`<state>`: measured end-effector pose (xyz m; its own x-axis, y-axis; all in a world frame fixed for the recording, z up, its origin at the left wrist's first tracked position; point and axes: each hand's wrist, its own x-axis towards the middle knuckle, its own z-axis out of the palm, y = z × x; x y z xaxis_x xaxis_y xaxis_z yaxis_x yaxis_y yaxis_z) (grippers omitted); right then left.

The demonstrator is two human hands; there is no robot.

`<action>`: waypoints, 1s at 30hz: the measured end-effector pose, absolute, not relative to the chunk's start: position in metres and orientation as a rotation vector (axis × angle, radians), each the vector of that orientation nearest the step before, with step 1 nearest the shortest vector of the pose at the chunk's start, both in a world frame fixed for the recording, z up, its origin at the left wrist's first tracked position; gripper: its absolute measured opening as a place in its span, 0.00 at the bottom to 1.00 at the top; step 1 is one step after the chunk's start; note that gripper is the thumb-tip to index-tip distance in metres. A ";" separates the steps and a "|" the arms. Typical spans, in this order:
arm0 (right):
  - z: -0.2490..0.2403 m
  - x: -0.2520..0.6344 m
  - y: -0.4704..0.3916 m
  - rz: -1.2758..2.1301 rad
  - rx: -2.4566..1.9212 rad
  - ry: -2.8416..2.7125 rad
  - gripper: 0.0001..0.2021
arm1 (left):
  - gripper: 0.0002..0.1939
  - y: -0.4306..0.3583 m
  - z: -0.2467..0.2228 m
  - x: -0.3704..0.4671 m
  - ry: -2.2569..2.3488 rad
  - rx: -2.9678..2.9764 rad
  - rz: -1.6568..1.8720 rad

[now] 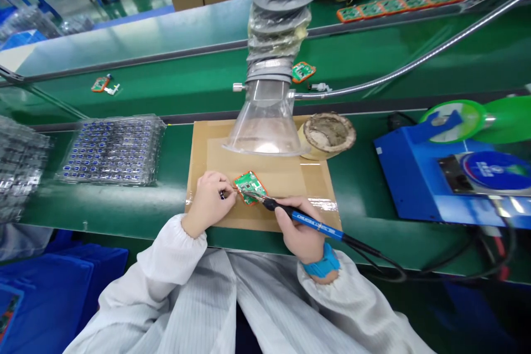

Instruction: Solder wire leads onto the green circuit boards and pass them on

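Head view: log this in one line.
left hand: beside board; right hand: grips iron; iron: tip at board; board: on cardboard

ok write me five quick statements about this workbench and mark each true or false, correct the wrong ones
1. The right hand grips a blue soldering iron. True.
2. The blue wristband is on the left wrist. False: it is on the right wrist.
3. The green circuit board between the hands lies over the cardboard. True.
4. The clear plastic trays stand to the right of the cardboard. False: they are to its left.
5. The wide end of the clear hood points up, away from the bench. False: it points down toward the bench.
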<state>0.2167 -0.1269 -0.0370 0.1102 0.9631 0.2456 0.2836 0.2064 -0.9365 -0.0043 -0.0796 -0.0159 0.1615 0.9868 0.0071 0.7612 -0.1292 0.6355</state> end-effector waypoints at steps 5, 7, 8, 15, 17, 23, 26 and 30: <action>-0.038 0.217 -0.126 0.798 -1.312 -1.406 0.06 | 0.09 -0.077 -0.016 -0.005 1.639 1.972 0.582; -0.038 0.218 -0.126 0.790 -1.322 -1.417 0.06 | 0.09 -0.077 -0.015 -0.005 1.637 1.973 0.573; -0.038 0.218 -0.125 0.786 -1.325 -1.424 0.06 | 0.09 -0.077 -0.015 -0.005 1.636 1.969 0.564; -0.037 0.217 -0.124 0.772 -1.276 -1.465 0.04 | 0.09 -0.076 -0.011 -0.004 1.637 1.946 0.515; -0.036 0.217 -0.123 0.773 -1.277 -1.471 0.04 | 0.09 -0.076 -0.011 -0.004 1.635 1.946 0.516; -0.035 0.219 -0.124 0.772 -1.242 -1.464 0.02 | 0.09 -0.076 -0.012 -0.005 1.626 1.959 0.523; -0.036 0.219 -0.124 0.776 -1.248 -1.480 0.02 | 0.09 -0.076 -0.010 -0.005 1.636 1.952 0.506; -0.035 0.218 -0.123 0.753 -1.232 -1.504 0.02 | 0.09 -0.076 -0.007 -0.003 1.644 1.943 0.488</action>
<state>0.2183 -0.1234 -0.0354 0.0295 0.9504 0.3098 0.3218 0.2844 -0.9031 -0.0034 -0.0760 -0.0065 0.1888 0.9795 -0.0700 0.7829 -0.1071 0.6129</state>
